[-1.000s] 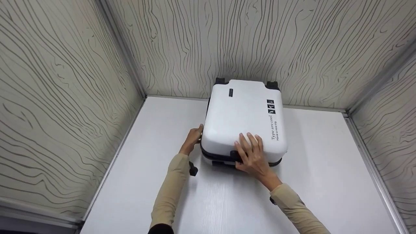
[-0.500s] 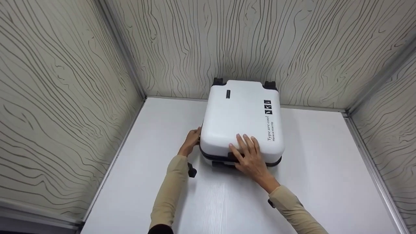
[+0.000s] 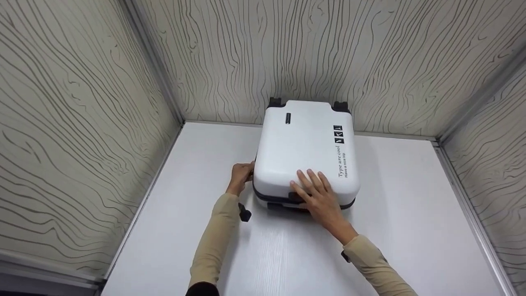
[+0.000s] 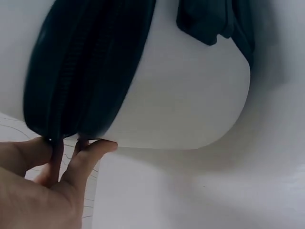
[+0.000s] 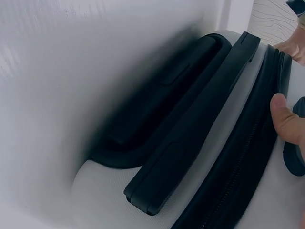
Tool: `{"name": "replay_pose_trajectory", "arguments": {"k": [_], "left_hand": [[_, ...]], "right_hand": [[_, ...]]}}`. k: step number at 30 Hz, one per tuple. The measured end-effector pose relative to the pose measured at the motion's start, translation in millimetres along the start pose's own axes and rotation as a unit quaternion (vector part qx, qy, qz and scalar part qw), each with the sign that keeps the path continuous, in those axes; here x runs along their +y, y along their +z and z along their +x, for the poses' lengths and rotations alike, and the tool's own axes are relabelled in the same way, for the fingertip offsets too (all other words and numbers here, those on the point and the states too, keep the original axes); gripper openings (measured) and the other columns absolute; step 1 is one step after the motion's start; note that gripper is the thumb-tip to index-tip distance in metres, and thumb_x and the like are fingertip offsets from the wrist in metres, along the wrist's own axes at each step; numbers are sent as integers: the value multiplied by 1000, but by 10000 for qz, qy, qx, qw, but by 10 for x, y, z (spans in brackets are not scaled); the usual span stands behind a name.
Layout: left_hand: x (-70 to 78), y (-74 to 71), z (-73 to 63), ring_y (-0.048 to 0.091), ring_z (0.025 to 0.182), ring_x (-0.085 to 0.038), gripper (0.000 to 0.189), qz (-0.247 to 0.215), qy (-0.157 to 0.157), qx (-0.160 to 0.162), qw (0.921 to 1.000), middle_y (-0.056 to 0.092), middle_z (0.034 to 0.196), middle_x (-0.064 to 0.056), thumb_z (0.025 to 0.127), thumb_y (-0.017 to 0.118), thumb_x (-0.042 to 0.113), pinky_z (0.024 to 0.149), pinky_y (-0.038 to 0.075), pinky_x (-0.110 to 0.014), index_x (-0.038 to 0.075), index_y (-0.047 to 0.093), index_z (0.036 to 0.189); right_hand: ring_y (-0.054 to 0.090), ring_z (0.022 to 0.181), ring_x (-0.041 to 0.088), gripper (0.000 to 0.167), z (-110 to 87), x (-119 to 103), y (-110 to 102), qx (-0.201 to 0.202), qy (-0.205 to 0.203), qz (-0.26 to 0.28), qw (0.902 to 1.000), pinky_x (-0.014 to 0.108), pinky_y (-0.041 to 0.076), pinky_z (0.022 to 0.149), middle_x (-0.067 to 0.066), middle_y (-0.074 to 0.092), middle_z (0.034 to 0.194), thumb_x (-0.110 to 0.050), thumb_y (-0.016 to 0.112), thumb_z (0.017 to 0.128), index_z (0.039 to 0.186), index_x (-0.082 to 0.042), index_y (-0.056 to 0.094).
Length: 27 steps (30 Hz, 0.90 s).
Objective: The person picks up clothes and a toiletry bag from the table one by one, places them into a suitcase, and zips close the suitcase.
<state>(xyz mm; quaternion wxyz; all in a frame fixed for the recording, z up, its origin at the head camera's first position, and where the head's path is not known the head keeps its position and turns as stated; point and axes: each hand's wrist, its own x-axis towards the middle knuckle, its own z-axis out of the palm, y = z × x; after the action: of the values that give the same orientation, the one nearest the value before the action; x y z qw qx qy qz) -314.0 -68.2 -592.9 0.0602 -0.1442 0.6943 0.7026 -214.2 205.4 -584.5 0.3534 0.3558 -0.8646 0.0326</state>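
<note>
A white hard-shell suitcase [image 3: 304,148] lies flat on the white table, wheels toward the back wall, with black lettering on its shell. At its left side my left hand [image 3: 241,176] has thumb and fingers bent at the black zipper [image 4: 71,71]. In the left wrist view that hand [image 4: 52,181] pinches at the zipper seam, seemingly on the zipper pull, mostly hidden by the fingers. My right hand [image 3: 320,201] rests with spread fingers on the shell's near edge. Its thumb [image 5: 286,119] lies against the zipper band, near the black carry handle [image 5: 200,124].
The white table [image 3: 411,213] runs around the suitcase, bordered by metal rails. Wood-grain patterned panels stand at the left [image 3: 74,123], back [image 3: 230,61] and right. Black wheels [image 3: 340,106] sit close to the back panel.
The suitcase has shifted slightly left since the first frame and then stayed nearly still. My right hand has moved a little left with it, and its fingers have spread. My left hand stays at the side.
</note>
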Motion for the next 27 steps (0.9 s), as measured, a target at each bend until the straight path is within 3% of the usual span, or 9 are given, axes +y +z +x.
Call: {"name": "replay_pose_trajectory", "arguments": {"k": [5,9,14,17,19,23,27], "left_hand": [[50,22,-28,65,70,-14,27,159,47,284,9995,70,82,-10,97,64,16,66,56,-27,-9,73,101],[59,30,-39,71,75,-20,25,35,-29,427,9991,73,88,-15,93,69,13,70,58,-29,-10,72,102],[66,24,-52,72,81,-23,23,33,41,320,9995,72,93,-18,92,69,9,73,58,-30,-11,71,103],[81,20,-57,72,84,-24,24,127,241,215,9994,72,98,-19,92,68,5,73,58,-32,-8,69,112],[91,26,-52,71,86,-25,24,328,450,159,9983,71,101,-18,92,67,2,74,58,-32,-5,68,114],[132,82,-30,69,89,-23,22,768,838,225,9933,69,103,-16,96,58,4,77,57,-31,-4,69,113],[208,130,-15,63,103,-26,45,755,620,154,9951,63,116,-18,103,44,31,85,54,-35,-5,63,123]], "right_hand": [[33,141,33,110,-2,11,-3,-14,36,-84,10000,49,23,114,9,36,156,-32,97,54,149,-22,43],[34,141,33,110,-14,17,-3,-3,-22,-136,9999,49,23,114,9,36,156,-34,97,55,149,-21,42],[35,140,34,109,-26,28,-8,-15,-63,-210,9998,48,23,114,10,37,155,-34,96,56,149,-20,41],[35,139,35,105,-27,36,-25,15,-37,73,10000,49,22,114,12,38,154,-32,96,58,148,-19,43],[38,137,36,92,-27,40,-40,200,-12,384,9991,50,23,114,13,42,152,-31,91,66,146,-17,48],[50,127,36,50,-37,55,-81,988,158,995,9900,50,30,110,14,56,138,-28,74,86,130,-8,62],[58,115,36,25,-65,114,-147,1569,448,1083,9806,50,37,104,14,65,123,-20,62,96,113,-3,69]]}}
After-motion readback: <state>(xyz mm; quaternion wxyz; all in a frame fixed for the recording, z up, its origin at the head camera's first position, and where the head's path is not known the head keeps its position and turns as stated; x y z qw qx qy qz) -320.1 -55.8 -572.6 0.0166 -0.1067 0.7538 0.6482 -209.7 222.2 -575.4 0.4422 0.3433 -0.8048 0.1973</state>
